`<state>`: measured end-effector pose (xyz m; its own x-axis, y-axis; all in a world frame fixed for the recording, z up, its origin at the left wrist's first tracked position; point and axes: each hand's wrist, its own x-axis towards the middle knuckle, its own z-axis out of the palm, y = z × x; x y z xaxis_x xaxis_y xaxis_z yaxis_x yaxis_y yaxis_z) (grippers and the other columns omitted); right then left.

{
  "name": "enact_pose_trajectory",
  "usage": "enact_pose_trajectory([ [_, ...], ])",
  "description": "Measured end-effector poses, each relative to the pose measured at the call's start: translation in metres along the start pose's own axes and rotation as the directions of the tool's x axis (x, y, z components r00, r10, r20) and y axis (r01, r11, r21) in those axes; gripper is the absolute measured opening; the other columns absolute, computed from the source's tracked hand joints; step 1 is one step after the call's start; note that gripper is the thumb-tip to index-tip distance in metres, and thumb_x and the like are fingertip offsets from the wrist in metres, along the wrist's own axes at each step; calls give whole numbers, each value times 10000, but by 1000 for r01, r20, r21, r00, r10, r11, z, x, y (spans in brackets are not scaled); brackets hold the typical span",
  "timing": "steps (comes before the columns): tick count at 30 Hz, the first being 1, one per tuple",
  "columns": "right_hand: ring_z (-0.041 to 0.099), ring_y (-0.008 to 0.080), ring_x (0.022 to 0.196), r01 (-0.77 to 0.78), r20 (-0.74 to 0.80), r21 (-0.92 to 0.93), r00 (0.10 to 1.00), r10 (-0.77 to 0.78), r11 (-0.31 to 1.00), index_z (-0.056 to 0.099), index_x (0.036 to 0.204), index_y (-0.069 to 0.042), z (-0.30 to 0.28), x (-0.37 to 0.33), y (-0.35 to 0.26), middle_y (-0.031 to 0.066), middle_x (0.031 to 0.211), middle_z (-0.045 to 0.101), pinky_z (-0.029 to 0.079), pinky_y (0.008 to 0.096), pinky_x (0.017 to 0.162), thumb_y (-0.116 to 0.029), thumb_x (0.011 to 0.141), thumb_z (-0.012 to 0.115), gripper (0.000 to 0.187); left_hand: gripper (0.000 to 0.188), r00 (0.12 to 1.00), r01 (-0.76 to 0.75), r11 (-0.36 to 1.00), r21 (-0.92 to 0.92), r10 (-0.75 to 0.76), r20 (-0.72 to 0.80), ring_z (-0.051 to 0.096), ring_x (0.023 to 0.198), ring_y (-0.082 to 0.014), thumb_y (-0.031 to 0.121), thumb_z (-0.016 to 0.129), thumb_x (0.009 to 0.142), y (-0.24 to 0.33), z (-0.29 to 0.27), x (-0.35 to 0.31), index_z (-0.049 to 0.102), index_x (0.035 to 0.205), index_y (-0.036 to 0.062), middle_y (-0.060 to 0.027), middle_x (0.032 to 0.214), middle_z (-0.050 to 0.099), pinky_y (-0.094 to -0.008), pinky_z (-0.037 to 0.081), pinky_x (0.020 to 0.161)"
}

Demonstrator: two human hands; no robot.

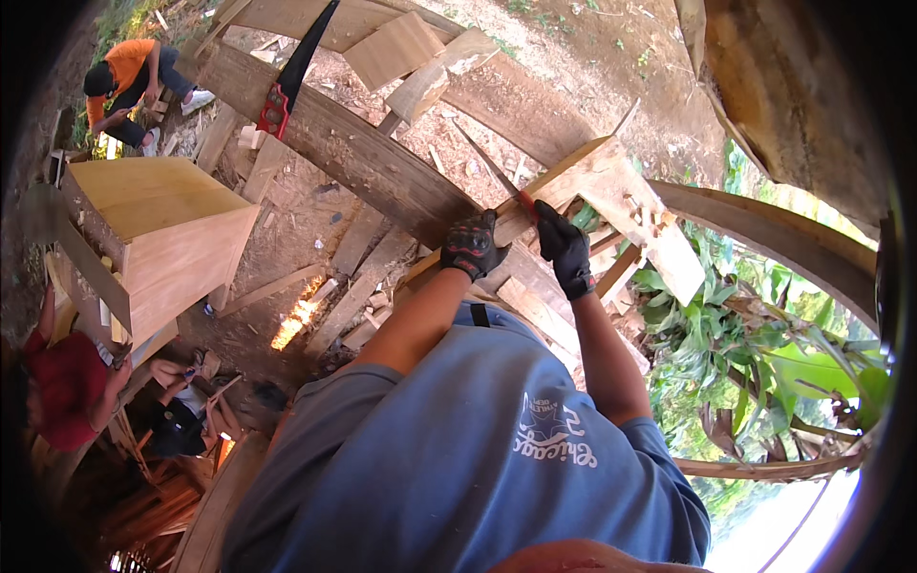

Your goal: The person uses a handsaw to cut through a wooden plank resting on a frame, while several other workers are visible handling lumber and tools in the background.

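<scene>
Red-handled, with a long, narrow blade tapering to a point, the tool [497, 170] slants beside a pale, rough-edged board [575, 167]. Black-gloved, the right hand [564, 248] is wrapped round its handle; the left hand [473, 245], gloved too, is curled over the board. A black-bladed saw [298, 67] lies on a beam [368, 162].

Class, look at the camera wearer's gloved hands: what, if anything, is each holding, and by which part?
The right hand holds a bladed tool by its red handle; the left hand lies on a wooden board, its grip unclear.
</scene>
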<state>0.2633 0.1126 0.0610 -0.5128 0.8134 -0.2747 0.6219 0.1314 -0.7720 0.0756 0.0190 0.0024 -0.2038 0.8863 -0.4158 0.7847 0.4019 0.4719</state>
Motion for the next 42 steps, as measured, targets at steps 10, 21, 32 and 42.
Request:
enact_pose_trajectory([
  [10, 635, 148, 870, 12, -49, 61, 999, -9, 998, 625, 1494, -80, 5, -14, 19, 74, 1002, 694, 533, 323, 756, -208, 1070, 651, 444, 545, 992, -82, 996, -22, 80, -100, 743, 1025, -374, 496, 769, 855, -5, 2, -9, 648, 1268, 161, -169, 1093, 756, -541, 579, 868],
  [21, 757, 392, 1029, 86, 177, -365, 984, -22, 927, 740, 1281, -12, -44, 60, -104, 247, 1113, 775, 574, 429, 882, -417, 1029, 687, 479, 653, 990, -118, 993, 16, 119, -79, 699, 1179, -360, 476, 759, 870, -9, 8, -12, 603, 1366, 81, -176, 1229, 729, -458, 532, 1035],
  [32, 774, 357, 954, 329, 178, -536, 944, -276, 778, 722, 1261, -13, -143, -70, -149, 202, 1228, 759, 635, 402, 861, -34, 951, 684, 313, 673, 989, -134, 991, 14, 135, -57, 739, 1063, -382, 515, 753, 873, -7, 7, -5, 608, 1371, 87, -198, 1223, 731, -516, 571, 928],
  [42, 725, 210, 827, -216, -16, -215, 976, 218, 952, 717, 1360, -44, -136, -66, -206, 180, 1092, 793, 565, 357, 757, -149, 1031, 654, 351, 591, 993, -114, 993, 41, 113, 12, 752, 978, -350, 484, 773, 859, -1, -7, 2, 661, 1279, 84, -177, 1093, 755, -479, 602, 871],
])
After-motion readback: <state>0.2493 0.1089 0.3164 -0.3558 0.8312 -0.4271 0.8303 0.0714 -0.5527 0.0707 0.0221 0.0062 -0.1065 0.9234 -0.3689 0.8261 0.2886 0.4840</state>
